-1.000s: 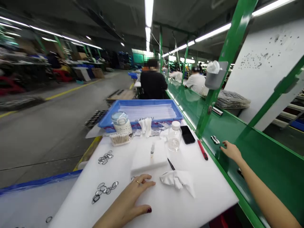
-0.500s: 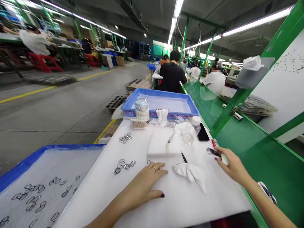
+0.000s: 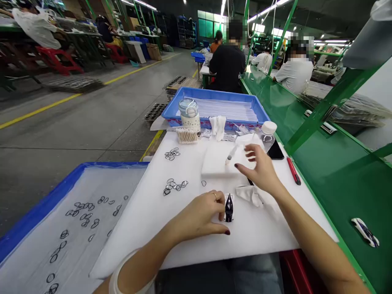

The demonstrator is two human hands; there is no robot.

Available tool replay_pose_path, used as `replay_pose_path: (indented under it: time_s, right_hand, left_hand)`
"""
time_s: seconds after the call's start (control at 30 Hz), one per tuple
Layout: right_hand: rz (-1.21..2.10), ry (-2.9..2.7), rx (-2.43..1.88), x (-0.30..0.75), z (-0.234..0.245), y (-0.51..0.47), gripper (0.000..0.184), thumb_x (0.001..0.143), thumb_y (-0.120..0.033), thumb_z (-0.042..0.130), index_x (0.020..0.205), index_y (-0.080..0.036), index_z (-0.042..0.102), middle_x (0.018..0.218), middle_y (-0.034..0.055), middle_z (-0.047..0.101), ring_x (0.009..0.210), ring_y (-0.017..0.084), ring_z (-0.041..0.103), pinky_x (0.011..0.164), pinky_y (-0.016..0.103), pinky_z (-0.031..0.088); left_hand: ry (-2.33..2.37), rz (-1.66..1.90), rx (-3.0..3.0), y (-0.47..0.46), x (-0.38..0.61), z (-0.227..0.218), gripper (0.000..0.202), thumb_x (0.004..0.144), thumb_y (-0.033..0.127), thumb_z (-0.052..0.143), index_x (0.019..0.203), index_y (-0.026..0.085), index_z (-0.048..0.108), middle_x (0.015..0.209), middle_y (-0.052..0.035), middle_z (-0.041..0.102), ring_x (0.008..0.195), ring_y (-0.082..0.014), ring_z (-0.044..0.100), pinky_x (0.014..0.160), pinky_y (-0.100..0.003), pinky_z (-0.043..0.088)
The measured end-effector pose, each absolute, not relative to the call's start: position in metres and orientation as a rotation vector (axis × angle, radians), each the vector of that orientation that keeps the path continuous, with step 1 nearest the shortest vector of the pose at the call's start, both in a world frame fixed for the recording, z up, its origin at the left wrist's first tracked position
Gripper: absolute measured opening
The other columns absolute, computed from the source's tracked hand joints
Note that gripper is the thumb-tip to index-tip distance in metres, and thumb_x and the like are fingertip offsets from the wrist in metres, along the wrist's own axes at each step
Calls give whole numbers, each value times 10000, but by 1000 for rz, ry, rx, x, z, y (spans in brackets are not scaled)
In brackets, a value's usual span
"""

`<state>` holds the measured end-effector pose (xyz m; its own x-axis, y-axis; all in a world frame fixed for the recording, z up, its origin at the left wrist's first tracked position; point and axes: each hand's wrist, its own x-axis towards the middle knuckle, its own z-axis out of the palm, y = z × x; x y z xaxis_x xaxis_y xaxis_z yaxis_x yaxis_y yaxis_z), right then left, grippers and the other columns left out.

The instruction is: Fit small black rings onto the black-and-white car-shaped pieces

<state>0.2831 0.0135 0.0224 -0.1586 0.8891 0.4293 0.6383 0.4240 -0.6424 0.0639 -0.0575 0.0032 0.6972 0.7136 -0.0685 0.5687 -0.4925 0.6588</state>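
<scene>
On the white foam-covered tabletop (image 3: 196, 241), close to its near edge, lies a small glossy black part with a white rim (image 3: 228, 208), its long axis running away from the person. The left hand (image 3: 200, 216) rests just beside it on its left side, fingers curled loosely and touching or nearly touching the part, thumb stretched flat along the foam below it; whether the grip truly pinches the part cannot be told. The right hand (image 3: 260, 171) hovers farther back and to the right, open with fingers spread, holding nothing, above a crumpled white cloth (image 3: 249, 194) and close to a slim clear dropper (image 3: 231, 155) lying on a white foam block (image 3: 220, 163). The left hand is plainly the nearer of the two to the black part.

Two loose clusters of thin metal rings (image 3: 174, 187) lie on the foam to the left, with many more scattered in the blue-rimmed tray (image 3: 36, 212) beside the tabletop. Behind stand one clear jar (image 3: 189, 114), one bundle of cotton swabs (image 3: 187, 135), one capped plastic bottle (image 3: 268, 132), one black phone (image 3: 275, 152) and one red pen (image 3: 293, 170). One similar white-and-dark part (image 3: 365, 232) sits well apart on the green conveyor (image 3: 337, 183).
</scene>
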Motion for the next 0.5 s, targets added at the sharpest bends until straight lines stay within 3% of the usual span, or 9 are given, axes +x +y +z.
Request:
replay_pose_path:
  time_s: [0.07, 0.13, 0.2, 0.33, 0.5]
  right_hand:
    - [568, -2037, -1318, 274, 21, 25, 425, 810, -367, 679, 1170, -181, 552, 1212, 129, 638, 1013, 250, 633, 806, 385, 519]
    - [653, -2141, -1332, 266, 16, 32, 210, 902, -294, 545, 1066, -190, 625, 1097, 91, 698, 989, 236, 644, 846, 387, 496]
    - [654, -2183, -1362, 261, 13, 34, 203, 929, -256, 489, 1032, -199, 655, 1003, 65, 723, 929, 227, 655, 852, 385, 478]
    - [611, -2259, -1430, 257, 22, 41, 333, 895, -382, 581, 1176, -210, 626, 988, 76, 712, 923, 272, 649, 824, 396, 469]
    - [853, -2226, -1365, 260, 43, 52, 291, 955, -399, 481, 976, -178, 669, 891, 48, 654, 881, 228, 607, 855, 407, 437]
  left_hand:
    - [915, 319, 2245, -58, 64, 2, 191, 764, 298, 784, 893, 212, 672, 1092, -46, 593, 979, -223, 603, 874, -340, 481]
    - [877, 348, 2292, -58, 64, 0, 373, 741, 254, 796, 1082, 239, 647, 1260, -72, 567, 1148, -273, 553, 975, -392, 455]
    - [849, 327, 2336, -56, 65, -3, 543, 719, 254, 816, 1213, 246, 591, 1381, -93, 520, 1269, -309, 480, 1035, -442, 422]
    - [869, 343, 2396, -55, 69, -12, 476, 790, 258, 758, 1229, 206, 582, 1356, -118, 552, 1269, -305, 484, 1044, -459, 425]
    - [956, 496, 2396, -55, 73, -24, 543, 793, 292, 747, 1277, 144, 548, 1315, -141, 592, 1202, -293, 537, 1022, -437, 464]
